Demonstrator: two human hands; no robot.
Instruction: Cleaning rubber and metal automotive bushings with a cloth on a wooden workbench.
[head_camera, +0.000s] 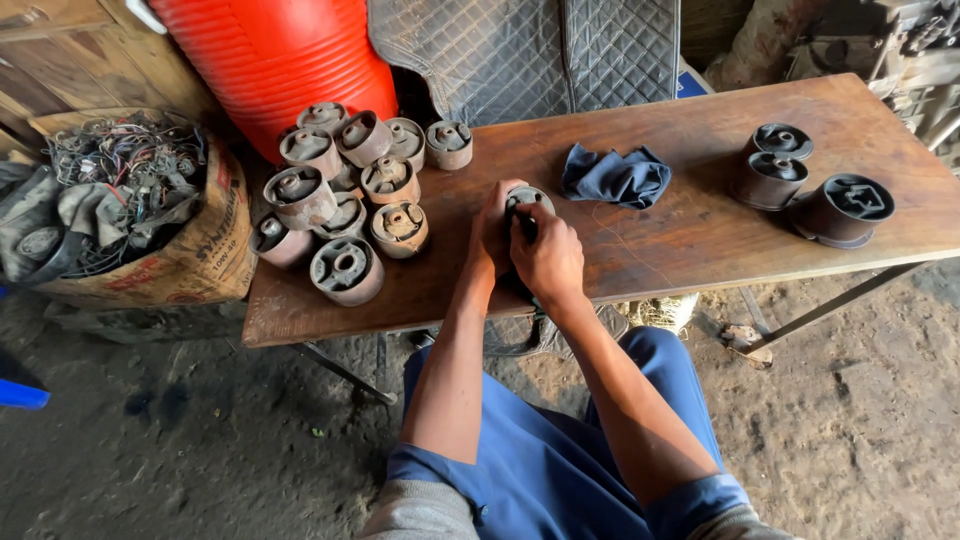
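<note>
Currently both hands, left hand (492, 232) and right hand (545, 255), fingers clamped round 1 dark bushing (527, 203) on bench (690, 240), cleaning step apparently; blue rag (615, 176) just beyond fingertips, needed next.

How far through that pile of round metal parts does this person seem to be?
Not far, it seems. Three darker, cleaner-looking bushings stand apart at the right end of the wooden table, so those look finished. One bushing is between the left hand and right hand, near a blue rag. About a dozen rusty bushings still sit clustered at the left end.
</note>
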